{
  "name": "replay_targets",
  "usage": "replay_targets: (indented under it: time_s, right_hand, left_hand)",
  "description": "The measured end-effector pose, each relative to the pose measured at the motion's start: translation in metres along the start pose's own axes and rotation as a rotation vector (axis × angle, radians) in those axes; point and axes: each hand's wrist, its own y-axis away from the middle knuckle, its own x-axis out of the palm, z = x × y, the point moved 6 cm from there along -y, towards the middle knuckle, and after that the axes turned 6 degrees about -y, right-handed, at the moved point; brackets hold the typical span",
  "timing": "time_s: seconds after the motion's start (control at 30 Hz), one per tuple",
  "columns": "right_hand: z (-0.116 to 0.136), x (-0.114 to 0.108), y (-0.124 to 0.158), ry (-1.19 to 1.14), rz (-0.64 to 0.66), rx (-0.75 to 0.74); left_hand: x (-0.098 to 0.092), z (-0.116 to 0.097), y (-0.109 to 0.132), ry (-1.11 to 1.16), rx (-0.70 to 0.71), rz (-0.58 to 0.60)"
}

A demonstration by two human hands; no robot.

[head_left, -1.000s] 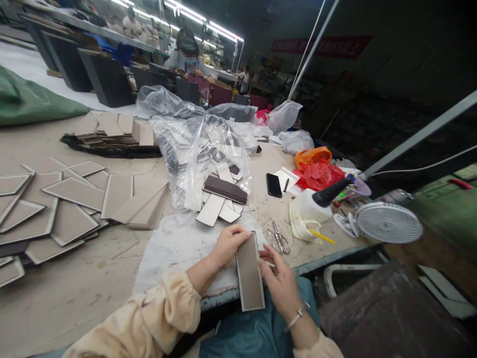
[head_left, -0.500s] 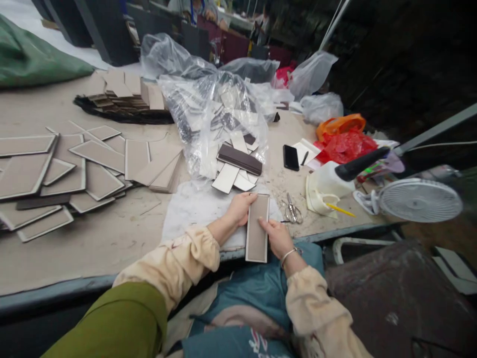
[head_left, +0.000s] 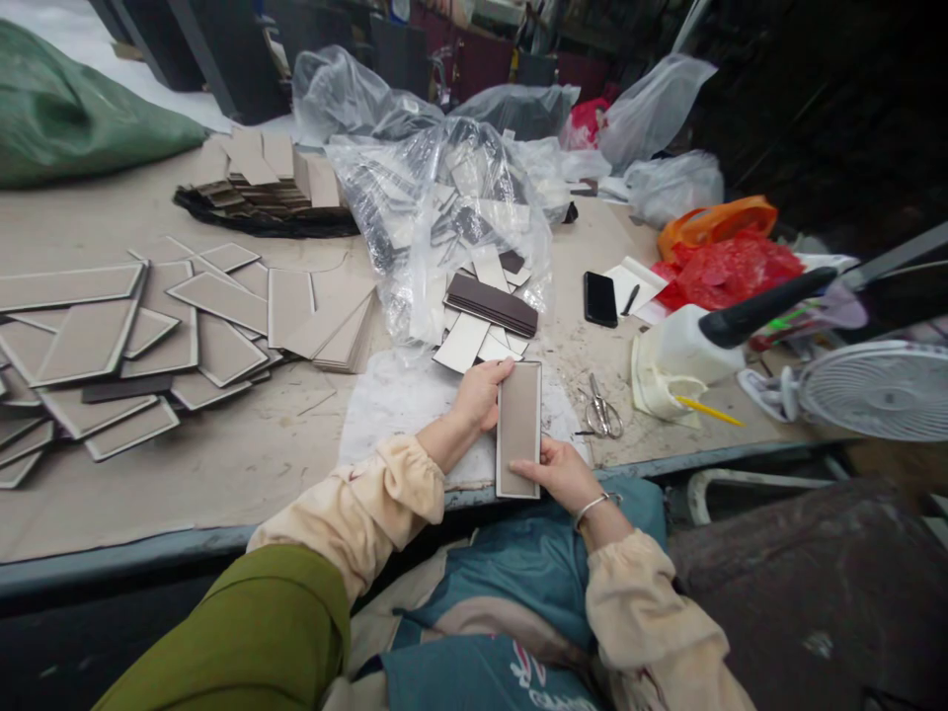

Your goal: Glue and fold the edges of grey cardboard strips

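Note:
A rectangular beige panel with a pale, dark-edged border is held up over the table's front edge. My left hand is closed on its upper left side. Lower down, my right hand grips the right edge, thumb lying across the beige face. Beneath the panel a white sheet covers part of the table. Just beyond the hands, dark brown strips rest on white pieces at the mouth of a clear plastic bag.
Bordered panels lie spread at left, beside plain beige boards. Stacked boards stand behind. At right are scissors, a phone, a white container with a black handle, a red bag and a fan.
My right hand has slid down the panel, its thumb now nearer the lower end. My left hand keeps its hold near the top. The whole view has shifted a little.

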Motion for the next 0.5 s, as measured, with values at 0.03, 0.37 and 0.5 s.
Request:
replay_targets:
  time_s: [0.03,0.37,0.5]
  right_hand:
    - [0.001,0.001,0.001,0.011,-0.018,-0.025]
    - [0.007,0.013,0.006,0.052,0.024,-0.066]
    - [0.012,0.015,0.009,0.130,0.039,-0.064]
  left_hand:
    - [0.002,-0.002,0.002,-0.006,0.009,0.022]
    - [0.007,-0.008,0.012,-0.094,0.049,0.072]
    - [0.006,-0.010,0.011,-0.063,0.064,0.056]
